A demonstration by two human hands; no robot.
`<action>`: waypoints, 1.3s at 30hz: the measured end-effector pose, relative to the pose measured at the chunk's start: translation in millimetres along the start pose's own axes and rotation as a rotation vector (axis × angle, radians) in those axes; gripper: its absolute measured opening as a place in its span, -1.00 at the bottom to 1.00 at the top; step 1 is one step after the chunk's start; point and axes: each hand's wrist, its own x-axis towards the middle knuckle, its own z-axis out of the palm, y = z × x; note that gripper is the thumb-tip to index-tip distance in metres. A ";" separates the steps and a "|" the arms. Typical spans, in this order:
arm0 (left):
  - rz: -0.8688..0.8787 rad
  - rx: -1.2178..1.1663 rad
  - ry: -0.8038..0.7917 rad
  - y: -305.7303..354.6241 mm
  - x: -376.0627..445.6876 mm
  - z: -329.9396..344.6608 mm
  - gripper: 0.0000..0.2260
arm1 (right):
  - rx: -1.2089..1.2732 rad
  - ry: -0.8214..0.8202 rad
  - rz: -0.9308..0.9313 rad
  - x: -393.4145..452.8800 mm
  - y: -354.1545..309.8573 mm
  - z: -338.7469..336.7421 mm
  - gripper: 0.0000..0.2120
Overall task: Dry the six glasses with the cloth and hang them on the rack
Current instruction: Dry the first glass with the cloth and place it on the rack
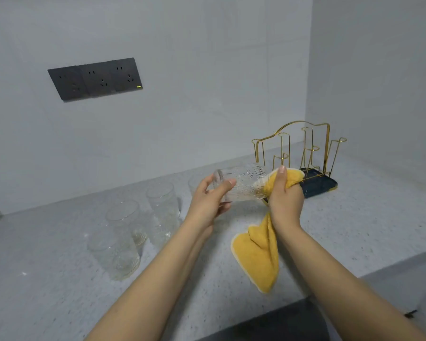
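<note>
Gripping yellow cloth (258, 257) in right hand (284, 200), stuffing it into textured glass (244, 184) just left of gold rack (303, 153). Left hand (210, 205) pinching glass base sideways, other glasses (138, 225) sitting further left of rack.

Surface: grey speckled counter (354, 232), set against grey walls.
Left part: three clear glasses (123, 217) are stood upright, close together; another is half hidden behind the hands.
Right rear corner: gold wire rack (303, 153) is stood on its dark blue tray (322, 185).
</note>
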 end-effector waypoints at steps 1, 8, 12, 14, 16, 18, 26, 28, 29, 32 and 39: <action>0.026 0.040 -0.006 6.8 7.9 1.4 -0.45 | 0.013 0.001 0.033 4.5 -0.5 -2.3 -0.55; 0.255 0.207 0.043 64.1 58.4 24.5 -0.49 | 0.062 -0.014 0.062 37.0 -14.7 -2.8 -0.55; 0.362 0.251 0.079 94.0 105.4 39.4 -0.40 | 0.076 -0.066 0.120 55.7 -14.6 6.3 -0.57; 0.406 0.279 0.068 103.0 131.6 48.2 -0.34 | 0.084 -0.092 0.170 65.9 -11.6 11.8 -0.57; 0.430 0.326 0.050 106.7 156.1 57.5 -0.30 | 0.079 -0.119 0.193 72.2 -9.1 16.0 -0.54; 0.429 0.372 0.021 105.7 179.4 68.4 -0.28 | 0.075 -0.135 0.209 74.5 -5.0 20.4 -0.53; 0.335 0.581 -0.244 72.8 231.7 97.9 -0.34 | 0.140 -0.140 0.321 73.5 8.5 24.0 -0.72; 0.330 0.647 -0.294 60.6 233.7 99.5 -0.34 | 0.166 -0.155 0.346 73.9 10.9 23.6 -0.73; 0.330 0.667 -0.306 56.0 233.4 99.1 -0.34 | 0.172 -0.162 0.355 73.7 10.5 23.7 -0.74; 0.316 0.699 -0.336 41.3 231.9 97.0 -0.36 | 0.177 -0.180 0.363 73.1 13.4 23.2 -0.76; 0.293 0.712 -0.373 29.1 223.1 98.1 -0.36 | 0.154 -0.201 0.356 67.7 19.6 24.0 -0.66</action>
